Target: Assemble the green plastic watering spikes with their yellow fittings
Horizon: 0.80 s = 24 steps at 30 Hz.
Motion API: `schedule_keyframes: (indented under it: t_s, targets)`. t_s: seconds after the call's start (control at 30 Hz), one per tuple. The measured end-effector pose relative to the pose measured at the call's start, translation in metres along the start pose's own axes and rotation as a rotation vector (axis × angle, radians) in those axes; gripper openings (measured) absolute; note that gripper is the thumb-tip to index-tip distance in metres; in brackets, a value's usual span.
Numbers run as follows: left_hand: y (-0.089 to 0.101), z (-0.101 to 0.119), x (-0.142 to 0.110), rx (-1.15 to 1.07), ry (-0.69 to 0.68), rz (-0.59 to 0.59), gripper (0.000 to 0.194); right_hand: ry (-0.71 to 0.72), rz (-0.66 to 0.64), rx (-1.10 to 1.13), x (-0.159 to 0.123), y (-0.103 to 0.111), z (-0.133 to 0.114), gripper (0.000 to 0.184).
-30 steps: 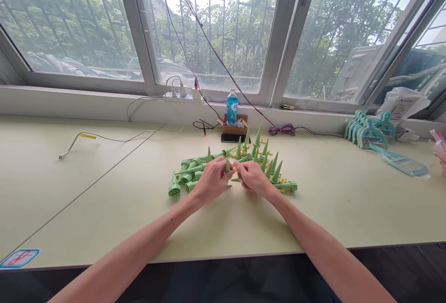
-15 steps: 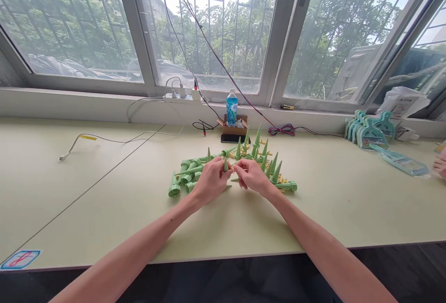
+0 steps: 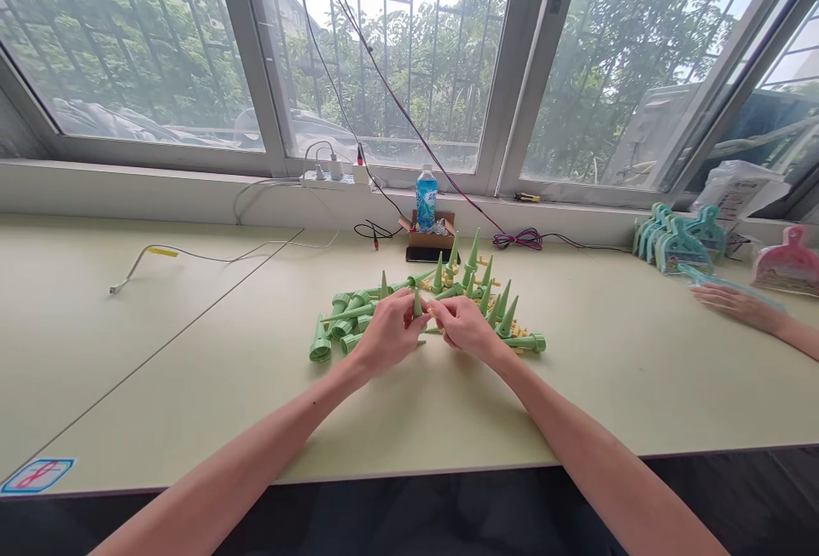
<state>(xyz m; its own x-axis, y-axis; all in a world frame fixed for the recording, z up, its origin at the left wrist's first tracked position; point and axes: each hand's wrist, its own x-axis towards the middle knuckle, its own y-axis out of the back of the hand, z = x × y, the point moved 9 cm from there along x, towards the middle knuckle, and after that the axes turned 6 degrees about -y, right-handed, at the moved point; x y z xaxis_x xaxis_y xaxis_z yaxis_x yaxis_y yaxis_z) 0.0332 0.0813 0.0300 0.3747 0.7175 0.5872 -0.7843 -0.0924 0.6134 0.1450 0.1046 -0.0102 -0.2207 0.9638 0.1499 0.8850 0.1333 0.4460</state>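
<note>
My left hand (image 3: 392,328) is closed round a green plastic watering spike (image 3: 417,304), its pointed tip up. Close beside it, my right hand (image 3: 466,322) pinches a small yellow valve (image 3: 431,309) against the spike's side; the fingers cover most of it. Several green spikes with ridged caps (image 3: 351,317) lie to the left of my left hand. Behind and right of my right hand, more green spikes (image 3: 472,259) stand on their caps among loose yellow valves (image 3: 521,328).
Behind the pile are a small cardboard box (image 3: 430,240), a blue-labelled bottle (image 3: 426,199) and a dark phone (image 3: 428,255). At right, a co-worker's hand (image 3: 735,304) lies on a bagged blue item, near teal dustpans (image 3: 683,245) and a pink dustpan (image 3: 788,262).
My hands have come slightly closer together at the spike. At the right, the co-worker's hand has reached in over the bagged blue item, and a pink dustpan has appeared.
</note>
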Motion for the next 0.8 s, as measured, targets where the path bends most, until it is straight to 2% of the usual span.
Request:
schedule_keyframes:
  t_s: [0.23,0.37,0.8]
  targets:
    - [0.003,-0.007,0.0,0.012,0.076,0.029,0.015,0.057,0.013,0.174,0.0,0.003,-0.006,0.027]
    - [0.007,-0.011,-0.001,0.032,0.104,0.057,0.014,0.079,-0.004,0.218,0.001,0.001,-0.006,0.021]
    - [0.005,-0.01,-0.002,0.012,0.065,0.04,0.015,0.059,-0.04,0.203,0.0,-0.001,-0.002,0.018]
